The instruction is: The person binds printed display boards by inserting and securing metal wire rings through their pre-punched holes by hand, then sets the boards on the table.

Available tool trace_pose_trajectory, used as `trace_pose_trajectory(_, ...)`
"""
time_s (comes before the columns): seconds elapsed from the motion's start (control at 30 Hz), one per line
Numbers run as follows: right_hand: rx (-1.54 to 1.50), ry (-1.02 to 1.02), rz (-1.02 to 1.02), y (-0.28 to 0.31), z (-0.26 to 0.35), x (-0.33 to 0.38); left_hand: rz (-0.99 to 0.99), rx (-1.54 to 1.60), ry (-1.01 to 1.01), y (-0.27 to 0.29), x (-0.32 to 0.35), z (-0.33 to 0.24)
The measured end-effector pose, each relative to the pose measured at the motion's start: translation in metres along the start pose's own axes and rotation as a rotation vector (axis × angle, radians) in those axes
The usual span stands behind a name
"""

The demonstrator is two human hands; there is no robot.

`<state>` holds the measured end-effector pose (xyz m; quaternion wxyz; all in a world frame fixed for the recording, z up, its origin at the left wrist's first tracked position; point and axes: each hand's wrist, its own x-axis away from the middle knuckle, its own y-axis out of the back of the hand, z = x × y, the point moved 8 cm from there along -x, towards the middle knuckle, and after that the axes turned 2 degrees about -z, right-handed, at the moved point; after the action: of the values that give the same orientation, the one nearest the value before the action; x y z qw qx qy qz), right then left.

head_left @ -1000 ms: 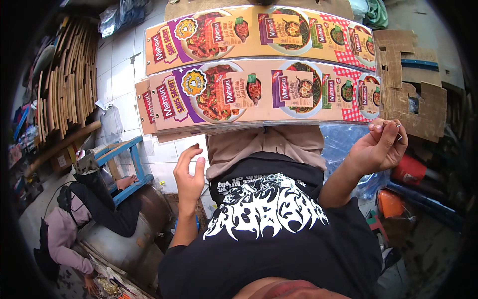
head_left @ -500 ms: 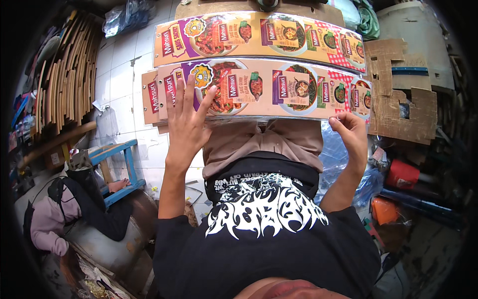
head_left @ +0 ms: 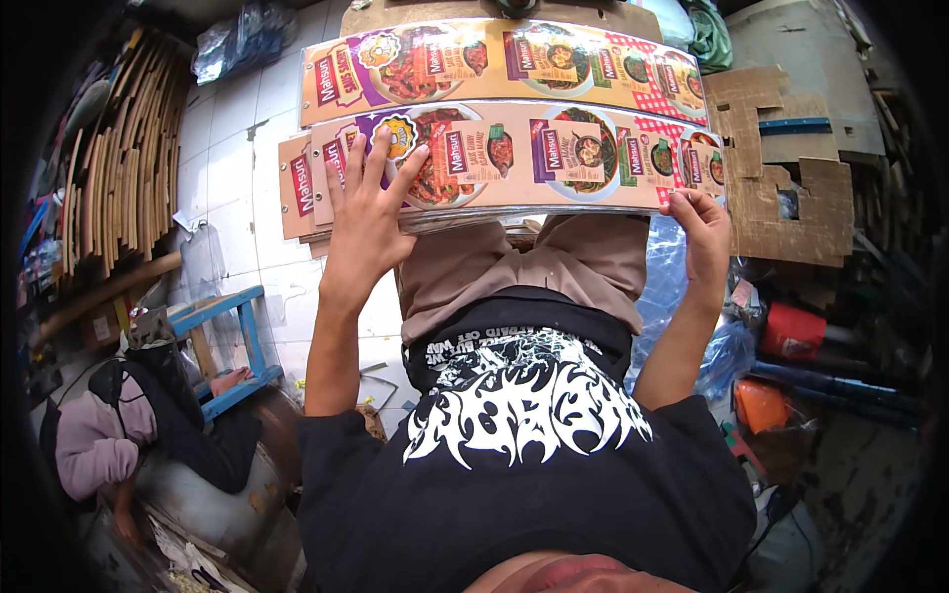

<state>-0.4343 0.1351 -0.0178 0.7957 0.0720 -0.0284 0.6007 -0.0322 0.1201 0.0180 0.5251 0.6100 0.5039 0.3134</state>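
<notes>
A stack of flat printed cardboard sheets (head_left: 554, 158), orange and purple with food pictures, lies across my lap. A second such sheet stack (head_left: 494, 64) lies just beyond it. My left hand (head_left: 368, 212) rests flat with spread fingers on the left part of the near stack. My right hand (head_left: 700, 222) grips the stack's lower right edge, thumb on top. My black printed shirt and tan trousers fill the lower middle.
Brown cardboard pieces (head_left: 781, 168) lie at the right, stacked cardboard strips (head_left: 129, 168) at the left. Another person (head_left: 109, 435) in a pink sleeve crouches at the lower left beside a blue stool (head_left: 227, 336). Red and orange containers (head_left: 791, 336) sit at the right.
Both hands rose from near my body to the near stack. The left hand has spread flat on it and the right has closed on its right edge.
</notes>
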Motion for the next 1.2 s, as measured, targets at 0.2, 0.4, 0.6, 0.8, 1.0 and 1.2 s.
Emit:
trace_pose_trajectory(0.2,-0.029,-0.033,0.018,0.0009,-0.0001,-0.0031,0.016,0.009,0.014,-0.0006,0.0003,0.0023)
trace_pose_trajectory(0.4,-0.066,-0.057,0.040,0.0059,-0.0016,-0.0076,0.003,-0.005,0.002,-0.0014,-0.0013,0.0001)
trace_pose_trajectory(0.6,-0.071,-0.071,0.117,0.0041,-0.0013,-0.0059,0.002,-0.006,0.006,-0.0012,0.0004,0.0018)
trace_pose_trajectory(0.8,-0.092,-0.056,0.152,0.0073,-0.0030,-0.0045,-0.007,0.010,-0.005,0.0004,0.0033,0.0004)
trace_pose_trajectory(1.0,-0.087,-0.072,0.160,0.0041,-0.0001,-0.0017,-0.012,0.019,-0.010,0.0009,0.0055,0.0005)
trace_pose_trajectory(1.2,0.019,-0.035,0.157,0.0012,-0.0012,-0.0029,-0.015,0.010,-0.013,0.0006,0.0023,0.0025)
